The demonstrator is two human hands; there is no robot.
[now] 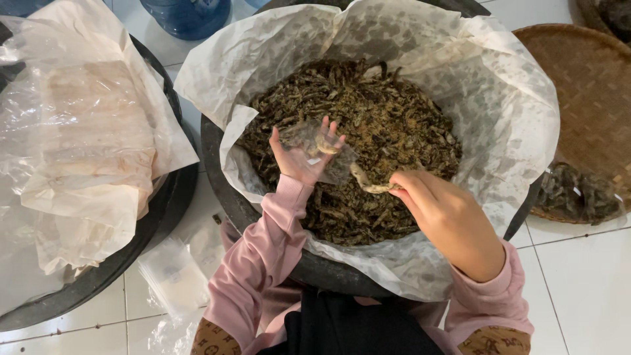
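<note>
A black tub [227, 197] lined with white paper [486, 85] holds a heap of dark dried fried pieces [374, 118]. My left hand [299, 158] is raised over the heap, holding a small clear plastic bag [328, 154] open with a pale piece inside. My right hand [440, 210] pinches a long pale fried piece [368, 184] at the bag's mouth. Both arms wear pink sleeves.
At left a second black tub [158, 217] is covered with paper and clear plastic [79, 144]. A stack of small clear bags [174, 276] lies on the white tiled floor. A woven bamboo tray [585, 92] sits at right with a filled bag [578, 194]. A blue water jug [187, 13] stands at the top.
</note>
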